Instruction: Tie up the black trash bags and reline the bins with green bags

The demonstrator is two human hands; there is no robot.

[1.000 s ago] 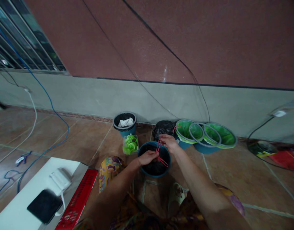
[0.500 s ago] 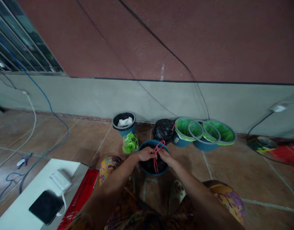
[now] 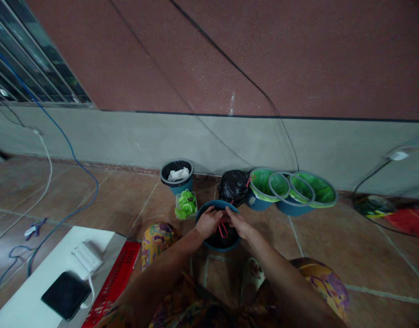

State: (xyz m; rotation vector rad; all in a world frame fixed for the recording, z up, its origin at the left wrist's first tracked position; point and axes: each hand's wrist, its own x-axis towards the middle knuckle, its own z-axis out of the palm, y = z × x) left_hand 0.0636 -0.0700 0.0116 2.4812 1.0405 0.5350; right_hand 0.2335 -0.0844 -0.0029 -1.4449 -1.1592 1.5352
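Observation:
Between my knees stands a blue trash bin point(image 3: 220, 249) with a black trash bag point(image 3: 216, 240) inside. A red drawstring point(image 3: 223, 230) rises from the bag in loops. Over the bin's mouth, my left hand point(image 3: 209, 223) has its fingers closed on the drawstring. My right hand point(image 3: 237, 222) meets it from the other side, its fingers also closed at the string. The exact grip of the fingertips is partly hidden. Just behind the bin sits a tied black garbage bag point(image 3: 234, 186) with red ties.
By the wall are a black-lined bin point(image 3: 177, 182) holding white paper, a clear box of green bags point(image 3: 186, 205), and bins with green liners point(image 3: 262, 184) and loose rings point(image 3: 291, 173). At left are a white box point(image 3: 32, 278) with a phone point(image 3: 66, 295), a red basket point(image 3: 115, 278) and cables.
Both hands have drawn closer over the bin, and the left has turned more upright. The drawstring loops that stood up above the fingers are now lower and shorter.

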